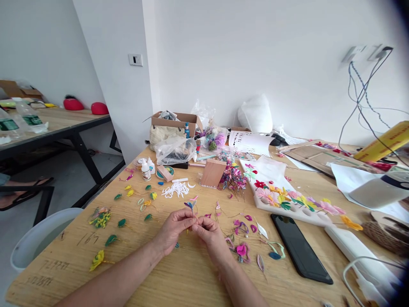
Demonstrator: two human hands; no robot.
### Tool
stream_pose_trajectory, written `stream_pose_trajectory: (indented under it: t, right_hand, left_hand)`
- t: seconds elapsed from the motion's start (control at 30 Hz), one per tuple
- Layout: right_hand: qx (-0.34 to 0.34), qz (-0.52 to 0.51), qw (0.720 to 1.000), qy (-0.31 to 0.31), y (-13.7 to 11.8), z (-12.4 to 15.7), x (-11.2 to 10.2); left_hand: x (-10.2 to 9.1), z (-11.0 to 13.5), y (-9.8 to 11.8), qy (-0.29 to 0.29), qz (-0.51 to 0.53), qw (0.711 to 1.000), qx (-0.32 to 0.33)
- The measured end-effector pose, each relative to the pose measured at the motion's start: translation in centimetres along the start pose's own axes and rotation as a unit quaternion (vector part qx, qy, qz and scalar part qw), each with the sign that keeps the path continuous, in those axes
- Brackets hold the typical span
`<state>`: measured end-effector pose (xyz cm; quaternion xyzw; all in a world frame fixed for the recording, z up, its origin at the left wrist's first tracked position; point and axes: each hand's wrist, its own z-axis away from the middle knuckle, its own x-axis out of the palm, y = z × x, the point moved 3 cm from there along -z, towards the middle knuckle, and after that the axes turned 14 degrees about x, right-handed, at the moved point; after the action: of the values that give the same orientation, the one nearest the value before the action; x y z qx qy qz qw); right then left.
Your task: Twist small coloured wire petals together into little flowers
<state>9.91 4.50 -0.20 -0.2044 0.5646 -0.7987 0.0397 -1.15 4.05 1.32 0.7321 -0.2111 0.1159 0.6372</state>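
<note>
We are holding both hands together over the near middle of the worktop (179,277). The left hand (174,230) and right hand (209,233) are meeting fingertip to fingertip, and both are pinching the thin stem of a small petal sprig (191,205).

- The sprig is standing just beyond the fingertips. Its long axis is running up and away from us, with the blue and pink petals at the far end.
- Neither hand is nearer; the pinch is sitting between them.
- Just right of the right hand, a pink flower (242,249) and loose petals are lying flat. Further right is a dark phone (300,249).
- Left of the left hand, green leaves (122,222) are lying scattered, well apart from each other.
- Beyond the hands we are noting white cut pieces (175,189), a wooden block (212,172) and a white tray (306,216) carrying finished flowers.
</note>
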Motion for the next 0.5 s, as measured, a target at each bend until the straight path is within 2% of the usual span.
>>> stream_pose_trajectory:
  t: [0.13,0.5]
  right_hand:
    - [0.004,-0.011,1.000,-0.010,0.31,-0.13,-0.08]
    - [-0.031,0.050,0.998,0.010,0.58,-0.56,-0.16]
  left_hand:
    - [-0.14,-0.06,0.01,0.008,-0.009,1.000,0.012]
    - [-0.62,-0.09,-0.52,0.032,-0.010,0.999,0.005]
